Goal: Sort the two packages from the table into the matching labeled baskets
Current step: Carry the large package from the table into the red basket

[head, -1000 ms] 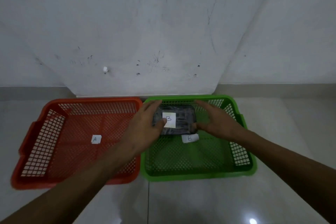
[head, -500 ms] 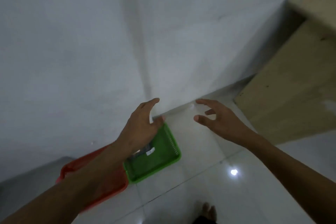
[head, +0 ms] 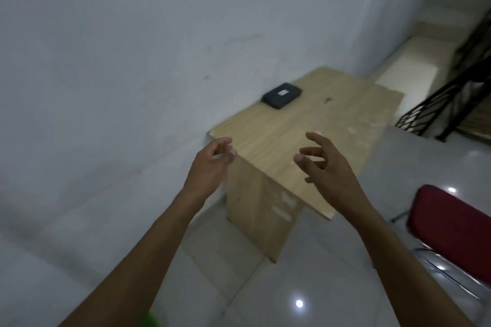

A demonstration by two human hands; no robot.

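Note:
A dark package [head: 281, 95] with a small white label lies flat on the far part of a light wooden table [head: 313, 141], close to the wall. My left hand [head: 212, 162] hovers at the table's near left corner, fingers loosely curled, holding nothing. Over the table's near edge, my right hand [head: 324, 167] has its fingers spread and holds nothing. Both hands are well short of the package. Only a sliver of the green basket [head: 151, 320] shows at the bottom edge; the red basket is out of view.
A red chair [head: 449, 231] with a metal frame stands to the right of the table. A black metal railing [head: 446, 103] and steps are at the far right. A white wall runs along the left; the floor is glossy white tile.
Both hands let go of the package marked B in the green basket. The view swung right from the baskets to the wooden table, with both hands held out in front.

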